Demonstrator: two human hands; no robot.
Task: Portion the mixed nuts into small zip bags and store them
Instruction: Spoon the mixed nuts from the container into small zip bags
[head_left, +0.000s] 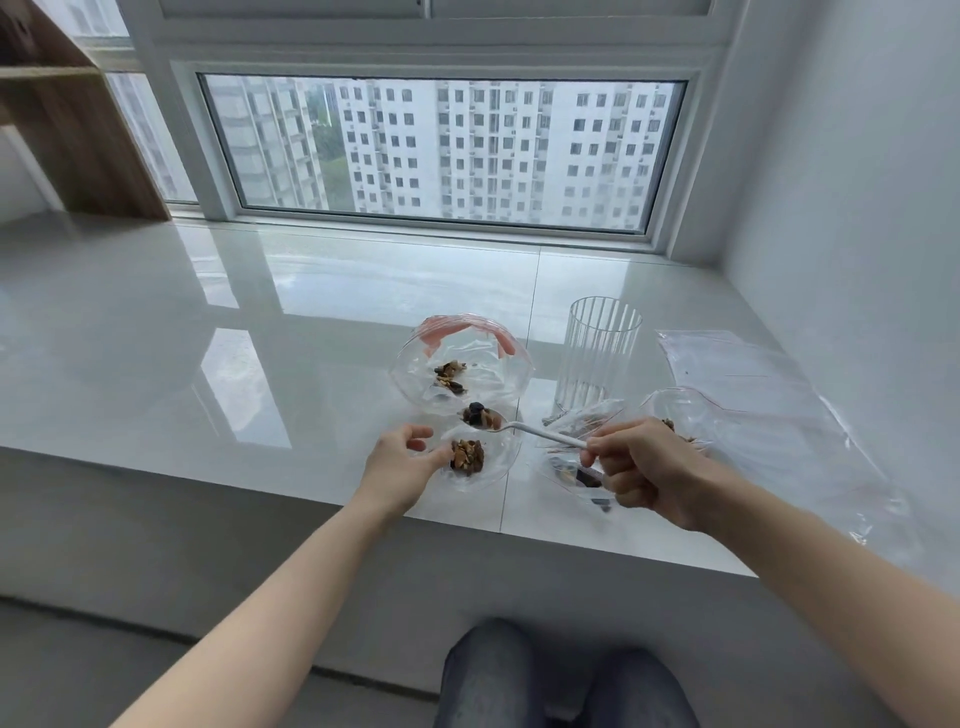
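The right hand (641, 470) grips a white-handled metal spoon (524, 428), its nut-loaded bowl pointing left, long axis near horizontal. The left hand (402, 457) pinches a small clear zip bag (480, 457).

Glossy white tiled ledge (260, 322) below window. On it: ribbed clear glass (597, 353), flat zip bags (753, 384) at right, opened zip bags holding mixed nuts (451, 378)
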